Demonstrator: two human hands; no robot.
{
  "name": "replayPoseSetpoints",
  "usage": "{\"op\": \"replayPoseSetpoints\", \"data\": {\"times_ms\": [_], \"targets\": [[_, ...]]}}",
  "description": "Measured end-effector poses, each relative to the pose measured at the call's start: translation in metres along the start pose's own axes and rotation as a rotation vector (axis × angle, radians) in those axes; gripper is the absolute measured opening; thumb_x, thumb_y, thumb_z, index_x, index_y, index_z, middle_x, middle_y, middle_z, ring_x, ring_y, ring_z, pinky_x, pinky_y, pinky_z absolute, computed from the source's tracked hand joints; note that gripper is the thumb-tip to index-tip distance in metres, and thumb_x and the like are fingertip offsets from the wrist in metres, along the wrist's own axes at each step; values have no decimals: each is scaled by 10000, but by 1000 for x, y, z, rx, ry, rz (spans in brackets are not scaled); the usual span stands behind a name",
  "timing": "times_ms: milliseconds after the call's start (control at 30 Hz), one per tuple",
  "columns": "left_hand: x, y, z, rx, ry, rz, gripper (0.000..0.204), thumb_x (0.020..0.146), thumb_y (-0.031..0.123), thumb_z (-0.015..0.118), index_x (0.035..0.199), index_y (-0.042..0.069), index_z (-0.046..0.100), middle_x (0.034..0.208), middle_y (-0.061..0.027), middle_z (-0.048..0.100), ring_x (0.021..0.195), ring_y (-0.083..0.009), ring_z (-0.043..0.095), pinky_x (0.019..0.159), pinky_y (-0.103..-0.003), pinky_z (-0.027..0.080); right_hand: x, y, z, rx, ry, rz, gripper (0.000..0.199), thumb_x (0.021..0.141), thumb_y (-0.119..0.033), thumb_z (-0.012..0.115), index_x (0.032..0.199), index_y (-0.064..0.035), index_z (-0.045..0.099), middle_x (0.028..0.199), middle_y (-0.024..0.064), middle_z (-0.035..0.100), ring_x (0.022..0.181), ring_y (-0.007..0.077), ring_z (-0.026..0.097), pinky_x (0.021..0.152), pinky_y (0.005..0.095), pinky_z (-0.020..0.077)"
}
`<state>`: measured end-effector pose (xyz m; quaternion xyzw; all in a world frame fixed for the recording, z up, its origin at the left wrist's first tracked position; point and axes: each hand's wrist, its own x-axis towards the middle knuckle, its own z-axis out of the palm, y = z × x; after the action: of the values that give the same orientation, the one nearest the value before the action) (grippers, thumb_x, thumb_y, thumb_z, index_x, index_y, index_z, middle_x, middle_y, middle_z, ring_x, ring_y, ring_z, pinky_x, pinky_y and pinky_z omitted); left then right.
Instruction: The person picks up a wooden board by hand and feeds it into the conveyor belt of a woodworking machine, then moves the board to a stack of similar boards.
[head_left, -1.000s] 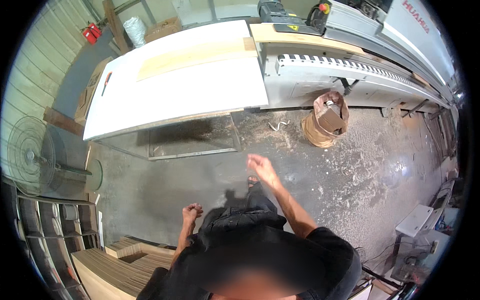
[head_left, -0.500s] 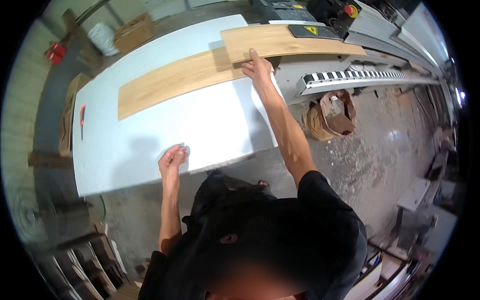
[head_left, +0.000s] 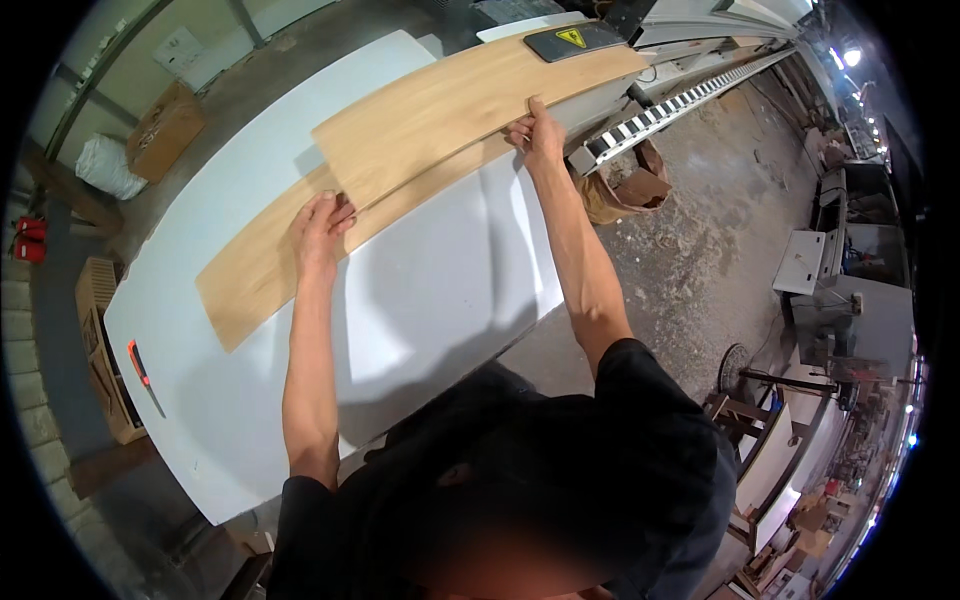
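Upper board: the wood board point(head_left: 450, 105) is being held raised at its left end over the white table point(head_left: 170, 290), above the lower board point(head_left: 250, 260); its right end is being covered by the black pad point(head_left: 550, 45) at the machine point(head_left: 690, 25).
Change in the board: far more of its length is now being shown over the table than half a second ago, when its left end was only being lapped over the right end of the lower board.
Right hand: the near edge is being pinched by the right hand point(head_left: 540, 138), the thumb being laid on top and the fingers being tucked below; a place farther from the board's left end is now being held.
Left hand: the near left corner is being met by the left hand point(head_left: 322, 222), which was being held empty over the table earlier; its fingers are being kept curled and close together, but whether the corner is being clamped cannot be told.
Meaning for the work: the board is apparently being drawn clear of the machine, and its free end is likely being steadied better with two hands at it.
Table's left side: an orange-handled tool point(head_left: 140, 365) is being left lying apart from both boards.
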<state>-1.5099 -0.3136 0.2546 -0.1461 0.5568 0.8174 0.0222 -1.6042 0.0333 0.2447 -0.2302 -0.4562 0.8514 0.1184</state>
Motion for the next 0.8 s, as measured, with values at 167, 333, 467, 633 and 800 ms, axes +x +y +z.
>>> {"op": "replayPoseSetpoints", "data": {"times_ms": [167, 333, 467, 633, 800], "targets": [[11, 8, -16, -19, 28, -37, 397, 894, 284, 625, 1123, -30, 539, 940, -67, 599, 813, -134, 574, 722, -288, 478, 11, -19, -13, -81, 75, -63, 230, 868, -251, 607, 811, -38, 542, 653, 44, 549, 522, 130, 531, 448, 227, 426], [10, 32, 1, 39, 77, -66, 315, 939, 197, 557, 1159, -27, 533, 845, -38, 584, 718, -118, 543, 644, -262, 443, 28, -29, -22, -58, 16, -119, 146, 851, -145, 623, 810, -33, 539, 680, 42, 561, 523, 114, 525, 500, 253, 486], [11, 22, -55, 216, 53, -31, 268, 938, 155, 543, 1123, -38, 554, 840, -42, 614, 682, -113, 559, 559, -248, 421, 9, -14, -15, -38, -69, -122, 131, 851, -113, 616, 825, -8, 541, 694, 56, 570, 540, 129, 532, 527, 272, 509], [-14, 35, -110, 123, 273, -45, 214, 903, 139, 588, 1022, -40, 594, 843, -49, 618, 698, -136, 573, 574, -267, 452, -84, 36, -7, -126, -136, -136, 178, 871, -165, 636, 842, -2, 568, 684, 41, 560, 588, 127, 539, 587, 281, 497], [-89, 43, -192, 306, 648, 87, 184, 862, 193, 673, 800, 29, 617, 729, 0, 586, 596, -75, 482, 523, -244, 406, -203, 78, 34, -157, -237, 39, 196, 893, -185, 626, 921, 0, 567, 765, 42, 598, 692, 128, 576, 646, 273, 501]]}}
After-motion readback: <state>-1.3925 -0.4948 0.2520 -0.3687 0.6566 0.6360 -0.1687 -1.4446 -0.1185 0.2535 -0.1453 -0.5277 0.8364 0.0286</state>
